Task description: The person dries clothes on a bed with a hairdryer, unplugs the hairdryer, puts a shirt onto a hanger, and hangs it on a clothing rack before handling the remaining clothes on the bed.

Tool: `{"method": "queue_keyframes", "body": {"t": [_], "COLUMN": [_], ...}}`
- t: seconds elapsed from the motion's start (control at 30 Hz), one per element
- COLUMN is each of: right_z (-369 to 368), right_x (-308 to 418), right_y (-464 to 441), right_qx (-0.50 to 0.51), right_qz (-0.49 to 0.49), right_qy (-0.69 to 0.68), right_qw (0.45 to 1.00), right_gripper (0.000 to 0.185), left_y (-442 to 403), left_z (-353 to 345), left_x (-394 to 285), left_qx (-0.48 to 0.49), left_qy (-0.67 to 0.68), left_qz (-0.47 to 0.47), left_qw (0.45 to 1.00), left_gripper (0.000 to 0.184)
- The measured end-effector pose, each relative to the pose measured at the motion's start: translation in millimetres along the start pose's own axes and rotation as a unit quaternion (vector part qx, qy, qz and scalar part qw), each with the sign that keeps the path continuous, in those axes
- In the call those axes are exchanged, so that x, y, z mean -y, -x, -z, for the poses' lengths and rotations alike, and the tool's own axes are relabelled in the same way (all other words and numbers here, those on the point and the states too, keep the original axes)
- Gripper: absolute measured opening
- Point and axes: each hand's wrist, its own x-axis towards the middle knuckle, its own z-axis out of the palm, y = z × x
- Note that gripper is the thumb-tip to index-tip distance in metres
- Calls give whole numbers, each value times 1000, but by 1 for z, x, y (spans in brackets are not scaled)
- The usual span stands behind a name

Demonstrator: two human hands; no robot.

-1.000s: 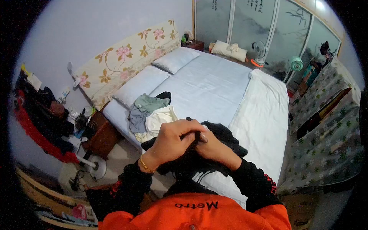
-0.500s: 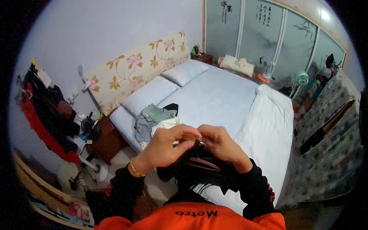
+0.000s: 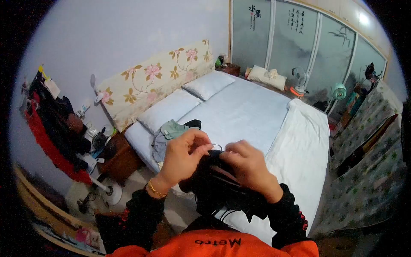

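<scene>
A black garment hangs below my two hands, over the near part of the bed; thin cords dangle from its lower part. At its top a thin curved metal hook, like that of a hanger, shows between my hands. My left hand, a gold-coloured bracelet at its wrist, pinches the hook's left end between thumb and finger. With curled fingers my right hand grips the garment's top at the hook's right end. Its fingertips are partly hidden. A brownish-pink strip shows within the dark cloth.
Ahead stands a bed with two pillows and a white cover along its right side. Crumpled grey-green clothes lie on its near left. A nightstand and hanging clothes are at left. A fabric-covered rack stands right.
My hands have drawn slightly apart, and the curved hook now shows between them. My left hand has shifted a little left. The black garment still hangs below.
</scene>
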Motion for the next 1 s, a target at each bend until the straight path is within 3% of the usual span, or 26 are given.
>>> {"method": "queue_keyframes", "body": {"t": [0.03, 0.1, 0.17, 0.2, 0.3, 0.37, 0.4, 0.47, 0.5, 0.53, 0.6, 0.63, 0.67, 0.73, 0.77, 0.8, 0.9, 1.0], "right_z": [-3, 0, 13, 10, 0, 3, 2, 11, 17, 19, 20, 32, 39, 35, 37, 34, 17, 20], "right_x": [6, 22, 32, 29, 7, -4, -6, -13, -8, -6, -4, -2, -1, 0, -3, -7, -15, -21], "right_y": [0, 9, 22, 33, 59, 71, 71, 77, 74, 72, 76, 74, 72, 69, 59, 60, 74, 67], "right_qx": [8, 21, 43, 46, -5, -90, -164, -258, -318, -339, -181, 0, 123, 7, -19, -14, 260, 79], "right_qz": [-22, -50, -159, -156, -201, -222, -272, -391, -397, -386, -321, -268, -255, -328, -239, -241, -299, -398], "right_qy": [30, 57, 116, 116, 74, -19, -34, -174, -250, -220, -313, -316, -334, -286, -108, -108, -76, -212], "right_qw": [999, 997, 980, 980, 977, 971, 947, 866, 824, 829, 875, 910, 899, 900, 965, 964, 915, 889], "right_gripper": [37, 44, 54, 54, 41, 26, 12, 12, 12, 11, 10, 9, 19, 34, 42, 42, 40, 22], "left_y": [-3, -12, -23, -28, -36, -36, -35, -36, -35, -37, -42, -43, -45, -44, -42, -42, -43, -51], "left_z": [1, 8, 12, 16, 23, 23, 23, 22, 18, 16, 7, 5, 2, -4, -8, -14, -24, -24], "left_x": [0, -12, -22, -24, -21, -4, 6, 23, 33, 44, 56, 56, 56, 33, 22, 13, -28, -41], "left_qx": [-10, -28, -53, -56, 50, 34, 18, -6, 7, 15, -11, -19, -24, -15, -3, 8, 31, 74], "left_qy": [-12, -44, -50, -49, -37, -71, -110, -150, -103, -57, -65, -25, 16, 2, 17, 31, 18, 90], "left_qz": [-56, -84, -127, -126, -25, -45, -66, -87, -29, 29, 23, 44, 66, 73, 50, 26, -47, -96], "left_qw": [998, 995, 989, 989, 998, 996, 992, 985, 994, 998, 998, 999, 997, 997, 999, 999, 998, 988], "left_gripper": [10, 9, 12, 12, 13, 13, 13, 13, 12, 12, 12, 13, 15, 13, 12, 11, 10, 28]}}
